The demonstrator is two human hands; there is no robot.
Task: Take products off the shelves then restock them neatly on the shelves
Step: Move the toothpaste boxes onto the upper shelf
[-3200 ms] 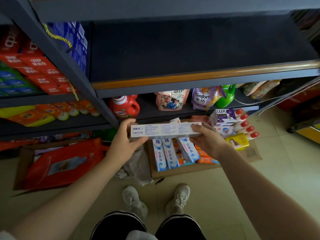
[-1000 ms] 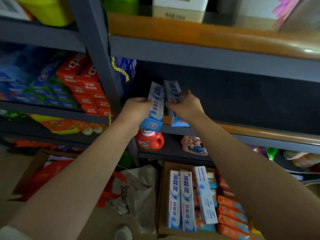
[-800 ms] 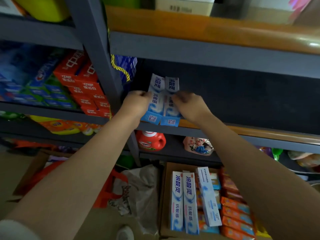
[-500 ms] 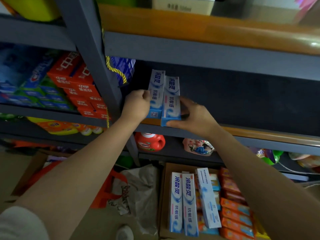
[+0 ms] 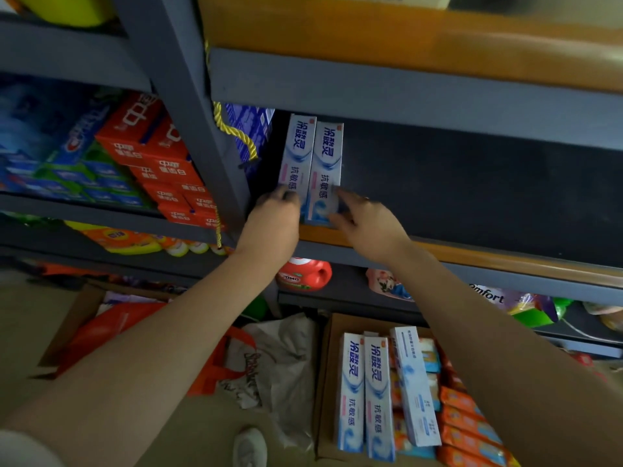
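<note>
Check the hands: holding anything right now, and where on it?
Neither clearly grips. The left hand and right hand have their fingers against the lower ends of the two toothpaste boxes on the shelf; blur hides any pinch.

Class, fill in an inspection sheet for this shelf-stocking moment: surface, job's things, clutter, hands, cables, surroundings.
Surface: dark shelf with an orange front edge, mostly bare.
Job's things: two toothpaste boxes lying side by side at the shelf's left end; more in the cardboard box below.
Clutter: crumpled bag on the floor.
Hands: left hand and right hand touch the boxes' near ends; grip unclear.
Cables: nothing seen; a yellow rope hangs on the upright.
Surroundings: red boxes on the neighbouring shelf, red detergent bottle below.
</note>
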